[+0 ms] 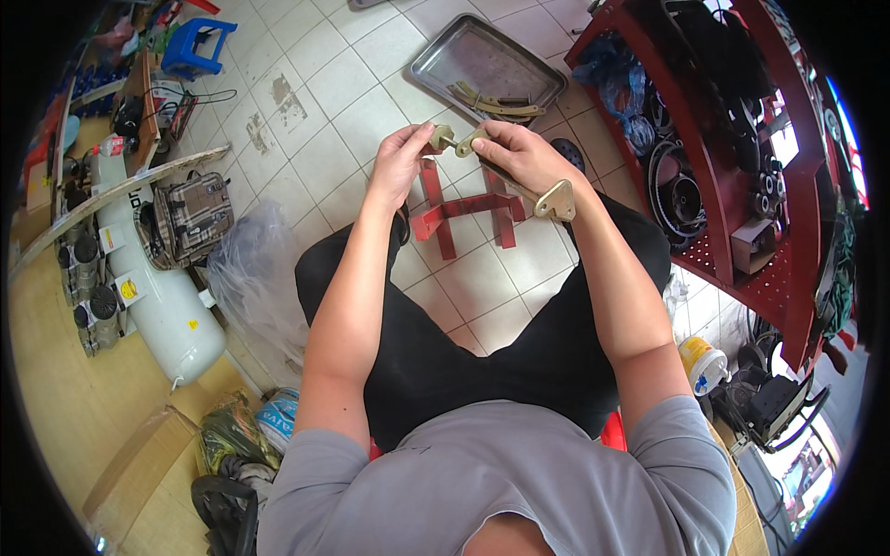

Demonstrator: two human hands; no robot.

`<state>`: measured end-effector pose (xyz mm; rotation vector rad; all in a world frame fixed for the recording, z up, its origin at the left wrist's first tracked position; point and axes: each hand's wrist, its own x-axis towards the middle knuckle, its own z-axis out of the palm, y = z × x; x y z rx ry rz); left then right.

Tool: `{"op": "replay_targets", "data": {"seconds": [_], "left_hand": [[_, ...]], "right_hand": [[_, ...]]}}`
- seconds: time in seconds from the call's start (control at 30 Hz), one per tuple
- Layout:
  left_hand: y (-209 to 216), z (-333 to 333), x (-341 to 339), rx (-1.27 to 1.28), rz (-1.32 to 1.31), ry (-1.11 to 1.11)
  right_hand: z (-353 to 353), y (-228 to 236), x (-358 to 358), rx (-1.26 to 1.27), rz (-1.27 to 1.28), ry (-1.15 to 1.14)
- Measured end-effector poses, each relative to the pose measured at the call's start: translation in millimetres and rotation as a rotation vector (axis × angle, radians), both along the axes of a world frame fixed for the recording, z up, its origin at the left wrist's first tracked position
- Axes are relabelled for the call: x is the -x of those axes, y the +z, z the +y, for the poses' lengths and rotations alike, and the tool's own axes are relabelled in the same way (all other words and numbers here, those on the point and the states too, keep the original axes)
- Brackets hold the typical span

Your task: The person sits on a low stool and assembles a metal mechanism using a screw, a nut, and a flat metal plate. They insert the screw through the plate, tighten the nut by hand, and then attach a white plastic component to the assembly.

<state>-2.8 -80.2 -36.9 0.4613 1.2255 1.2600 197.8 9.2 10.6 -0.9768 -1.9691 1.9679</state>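
Note:
My left hand [399, 167] pinches a short brass-coloured bolt-like piece [443, 136] with a wide head. Its thin end points toward the eye of a brass-coloured metal bracket [556, 201], and I cannot tell whether the two touch. Wrapped round the bracket's middle is my right hand [527, 156]. The bracket's flared end, with holes in it, sticks out by my right wrist. Below both hands, a red metal stand [468, 206] rests on the tiles between my knees.
Ahead lies a metal tray [454, 56] with several curved metal pieces [496, 104]. A red rack [686, 222] with belts and parts stands to the right. On the left are a white tank [167, 324], a plaid bag [190, 218], a plastic sheet [255, 269] and a blue stool [197, 46].

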Motion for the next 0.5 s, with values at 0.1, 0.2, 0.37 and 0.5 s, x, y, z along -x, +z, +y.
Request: {"op": "replay_targets", "data": {"seconds": [0.1,0.2,0.37,0.5], "left_hand": [[0.1,-0.8,0.5,-0.044,-0.036,0.001],[-1.4,-1.3,0.8,-0.078,-0.035,0.003],[-6.8,-1.3,1.7,-0.108,0.029,-0.043],[-3.7,-0.2,-3.5,-0.099,-0.025,0.012]], "right_hand": [[0.3,0.7,0.2,-0.029,-0.003,-0.005],[1.4,4.7,0.1,-0.053,-0.023,-0.012],[1.9,3.7,0.1,-0.116,-0.014,-0.032],[2.2,-4.8,0.8,-0.19,0.006,-0.065]]}}
